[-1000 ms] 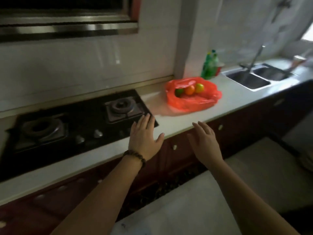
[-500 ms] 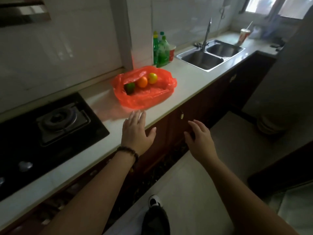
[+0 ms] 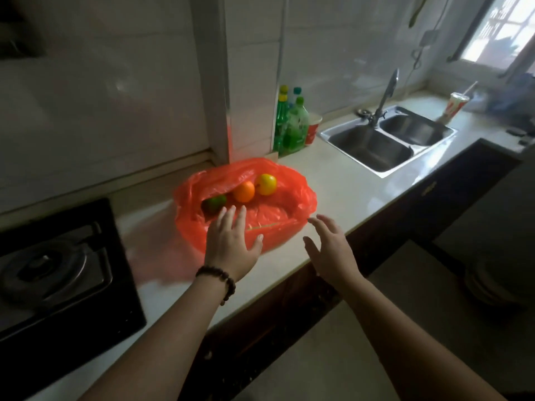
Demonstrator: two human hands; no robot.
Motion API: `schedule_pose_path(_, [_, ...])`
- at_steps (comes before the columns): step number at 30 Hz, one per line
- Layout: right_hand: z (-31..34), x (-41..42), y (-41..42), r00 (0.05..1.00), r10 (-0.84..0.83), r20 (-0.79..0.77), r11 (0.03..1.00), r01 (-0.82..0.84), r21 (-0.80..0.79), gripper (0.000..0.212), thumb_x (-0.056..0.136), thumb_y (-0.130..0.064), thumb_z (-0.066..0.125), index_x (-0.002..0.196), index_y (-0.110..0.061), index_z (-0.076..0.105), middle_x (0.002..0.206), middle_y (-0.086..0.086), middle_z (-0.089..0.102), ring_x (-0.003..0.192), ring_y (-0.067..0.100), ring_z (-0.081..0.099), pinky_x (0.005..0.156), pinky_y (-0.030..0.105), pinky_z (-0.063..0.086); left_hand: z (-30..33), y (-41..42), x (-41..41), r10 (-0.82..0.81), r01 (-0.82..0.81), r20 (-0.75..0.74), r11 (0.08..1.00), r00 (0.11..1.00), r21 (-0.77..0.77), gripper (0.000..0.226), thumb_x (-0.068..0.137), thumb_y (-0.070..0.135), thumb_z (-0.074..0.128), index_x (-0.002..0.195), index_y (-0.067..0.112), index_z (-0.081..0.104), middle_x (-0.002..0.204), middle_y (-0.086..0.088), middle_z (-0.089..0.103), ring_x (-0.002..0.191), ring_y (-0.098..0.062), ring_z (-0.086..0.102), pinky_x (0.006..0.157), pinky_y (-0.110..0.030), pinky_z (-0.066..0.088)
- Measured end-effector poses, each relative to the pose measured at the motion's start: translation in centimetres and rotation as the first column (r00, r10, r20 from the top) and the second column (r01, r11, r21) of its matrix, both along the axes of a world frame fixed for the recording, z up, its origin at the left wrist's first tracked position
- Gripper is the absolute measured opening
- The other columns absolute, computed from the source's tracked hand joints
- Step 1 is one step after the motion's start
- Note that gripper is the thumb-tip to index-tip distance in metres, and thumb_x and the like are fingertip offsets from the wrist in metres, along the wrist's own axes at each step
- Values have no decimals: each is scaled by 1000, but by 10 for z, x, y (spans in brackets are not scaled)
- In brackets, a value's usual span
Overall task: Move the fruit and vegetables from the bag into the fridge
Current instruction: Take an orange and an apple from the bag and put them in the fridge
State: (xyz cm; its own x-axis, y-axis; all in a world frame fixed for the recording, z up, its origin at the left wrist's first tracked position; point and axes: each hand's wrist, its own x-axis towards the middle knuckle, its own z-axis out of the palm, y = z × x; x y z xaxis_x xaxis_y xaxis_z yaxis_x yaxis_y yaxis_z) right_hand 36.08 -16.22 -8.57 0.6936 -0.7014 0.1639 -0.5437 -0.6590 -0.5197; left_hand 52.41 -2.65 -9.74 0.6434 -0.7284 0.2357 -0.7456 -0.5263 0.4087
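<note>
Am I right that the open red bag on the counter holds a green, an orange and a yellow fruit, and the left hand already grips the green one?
Not quite. In the head view the left hand is open above the red bag, gripping nothing; the green fruit lies untouched beside the orange fruit and the yellow fruit.

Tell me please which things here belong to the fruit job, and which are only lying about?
Job: red bag; green fruit, orange and yellow fruit inside it; left hand and right hand, both open.

Lying about: stove, green bottles, red cup, sink, straw cup.
</note>
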Motion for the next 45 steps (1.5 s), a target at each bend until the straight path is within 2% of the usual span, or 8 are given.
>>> schedule_pose_path(8, [-10, 65, -72, 995, 102, -11, 994, -102, 46, 45, 91, -21, 57, 135, -16, 47, 142, 6, 41, 133, 24, 35, 105, 34, 34, -5, -62, 45, 60, -59, -47, 998, 997, 28, 72, 88, 49, 50, 147, 16, 25, 153, -9, 26, 142, -24, 15, 117, -40, 14])
schedule_pose_path(12, [-20, 98, -103, 987, 160, 9, 985, -160, 58, 44, 86, -17, 62, 129, -12, 54, 137, 11, 47, 127, 31, 42, 104, 42, 39, -17, -83, 61, 117, -114, -73, 993, 990, 42, 70, 88, 47, 50, 147, 16, 27, 152, -8, 27, 142, -23, 16, 116, -38, 14])
schedule_pose_path(19, [-34, 156, -179, 943, 332, -27, 941, -330, 79, 49, 84, -15, 63, 131, -15, 52, 140, 10, 45, 127, 31, 42, 103, 38, 36, -36, -128, 76, 299, -302, -56, 951, 953, -62, 55, 86, 32, 60, 135, 11, 47, 138, -10, 47, 132, -25, 38, 110, -39, 33])
schedule_pose_path(25, [-43, 193, -229, 795, 602, -79, 799, -596, 83, 51, 89, -26, 59, 138, -21, 44, 145, 6, 40, 132, 27, 36, 106, 40, 34, -47, -183, 78, 432, -432, -13, 900, 902, -58, 42, 83, 26, 60, 122, 10, 58, 122, -9, 56, 117, -26, 50, 99, -43, 44])
schedule_pose_path(31, [-58, 226, -245, 619, 781, -78, 624, -779, 67, 50, 92, -36, 53, 138, -20, 43, 144, 5, 41, 132, 25, 36, 108, 36, 33, -57, -213, 91, 475, -474, -10, 879, 880, 58, 50, 75, 17, 68, 124, 11, 56, 125, -9, 55, 118, -29, 50, 101, -42, 42])
schedule_pose_path(36, [-75, 255, -248, 566, 815, -125, 579, -807, 117, 55, 92, -33, 52, 142, -17, 37, 148, 8, 36, 137, 29, 29, 111, 45, 31, -69, -222, 117, 491, -472, -43, 856, 870, 210, 64, 76, 22, 67, 136, 16, 45, 139, -7, 44, 130, -27, 37, 111, -39, 30])
schedule_pose_path(40, [-89, 270, -255, 553, 817, -164, 574, -806, 143, 65, 91, -42, 52, 147, -24, 24, 153, 4, 28, 142, 27, 17, 115, 45, 24, -82, -223, 131, 497, -461, -156, 860, 854, 217, 75, 76, 23, 67, 143, 21, 33, 149, -1, 28, 138, -22, 25, 114, -31, 23])
schedule_pose_path(45, [-102, 279, -262, 526, 820, -225, 570, -787, 236, 89, 81, -49, 65, 148, -35, 9, 157, -1, 10, 144, 26, 9, 108, 49, 32, -90, -225, 137, 532, -468, -220, 836, 817, 286, 89, 76, 24, 70, 147, 33, 17, 153, 1, 11, 141, -22, 16, 112, -32, 26])
